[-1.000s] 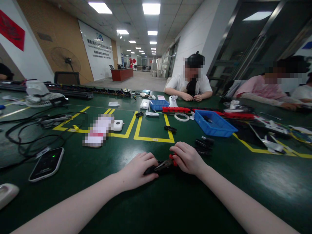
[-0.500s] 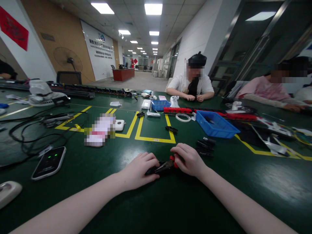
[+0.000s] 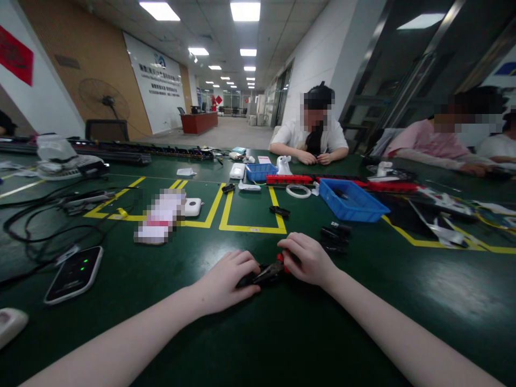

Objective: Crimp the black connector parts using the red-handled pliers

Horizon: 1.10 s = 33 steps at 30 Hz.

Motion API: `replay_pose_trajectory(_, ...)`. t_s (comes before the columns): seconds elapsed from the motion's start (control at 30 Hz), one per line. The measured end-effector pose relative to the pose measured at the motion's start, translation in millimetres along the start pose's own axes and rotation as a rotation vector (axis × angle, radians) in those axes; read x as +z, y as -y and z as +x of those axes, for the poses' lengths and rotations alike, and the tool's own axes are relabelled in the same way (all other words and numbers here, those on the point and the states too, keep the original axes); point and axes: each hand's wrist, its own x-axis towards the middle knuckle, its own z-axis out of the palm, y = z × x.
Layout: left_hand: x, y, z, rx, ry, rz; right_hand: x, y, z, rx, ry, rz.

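Observation:
My right hand [image 3: 308, 259] is closed round the red handles of a pair of pliers [image 3: 266, 273], whose metal jaws point left toward my other hand. Between its thumb and fingers my left hand [image 3: 230, 280] grips a small black part [image 3: 246, 280], mostly covered by the fingers. The plier jaws lie against or just over this part; whether they bite on it I cannot tell. Several black cylindrical pieces [image 3: 336, 236] lie just beyond my right hand. Farther off, a small black piece [image 3: 279, 210] rests by the yellow tape.
A blue bin [image 3: 350, 207] stands at the right, with a roll of white tape [image 3: 298, 191] near it. To the left lie a phone [image 3: 160, 217], a black device with green lights [image 3: 74, 275] and tangled cables [image 3: 30, 223]. Two co-workers sit across the table.
The whole view has shifted slightly, so things appear a little farther left. Both hands keep their grip, with the pliers at nearly the same angle.

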Motion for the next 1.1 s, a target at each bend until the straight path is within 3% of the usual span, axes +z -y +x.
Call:
replay_pose_trajectory(0.4,0.5,0.2,-0.2,-0.001,0.005,-0.016,-6.8,1.2,4.5,-0.074,0.075,0.024)
replay_pose_trajectory(1.1,0.5,1.9,-0.6,0.004,0.006,-0.013,-3.0,-0.6,-0.3,-0.020,0.022,0.031)
